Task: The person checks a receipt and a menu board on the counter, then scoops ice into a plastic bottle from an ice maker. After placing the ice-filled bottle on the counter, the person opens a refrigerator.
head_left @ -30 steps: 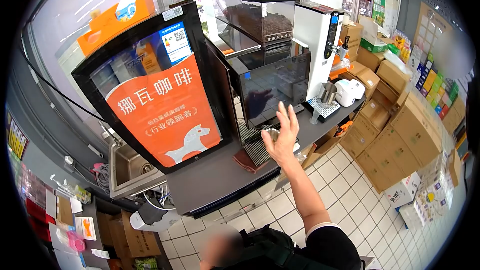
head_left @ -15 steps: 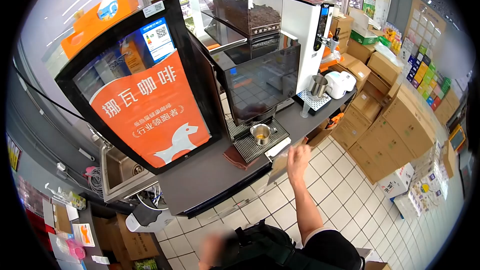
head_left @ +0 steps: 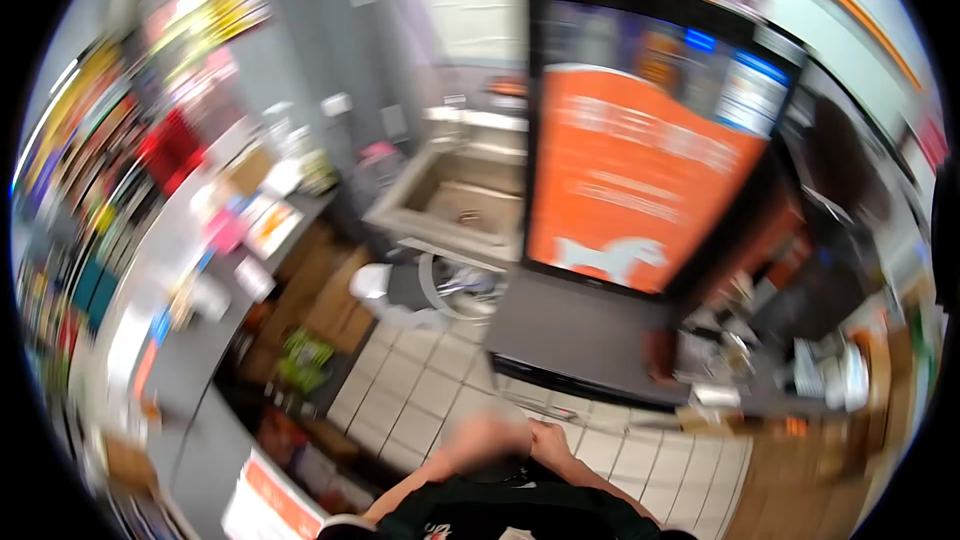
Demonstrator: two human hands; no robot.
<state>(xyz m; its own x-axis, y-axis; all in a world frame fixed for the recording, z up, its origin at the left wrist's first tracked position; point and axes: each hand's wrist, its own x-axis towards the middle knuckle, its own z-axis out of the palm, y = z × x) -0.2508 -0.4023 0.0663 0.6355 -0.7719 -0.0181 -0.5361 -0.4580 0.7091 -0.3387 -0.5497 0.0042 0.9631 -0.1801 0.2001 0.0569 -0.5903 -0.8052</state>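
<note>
My left hand (head_left: 487, 440) and my right hand (head_left: 549, 443) are close together in front of my body, above the tiled floor. Blur smears the left hand, so its fingers do not show clearly. The fingers of the right hand look curled in; what they hold, if anything, is hidden. A dark blurred shape lies just under the left hand, too smeared to name. Beyond both hands is the grey counter (head_left: 570, 330), apart from them. A blurred metal cup (head_left: 737, 356) stands on it at the right, by the coffee machine (head_left: 820, 290).
On the counter stands a black-framed cabinet with an orange poster (head_left: 640, 180). A metal sink (head_left: 465, 205) is to its left. Another grey counter (head_left: 200, 440) runs along my left, with cardboard boxes (head_left: 330, 300) under it. Brown cartons (head_left: 800, 480) are at the lower right.
My view has swung left, so the coffee machine and cup now lie far right. My right hand has come back from the counter edge to beside my left hand.
</note>
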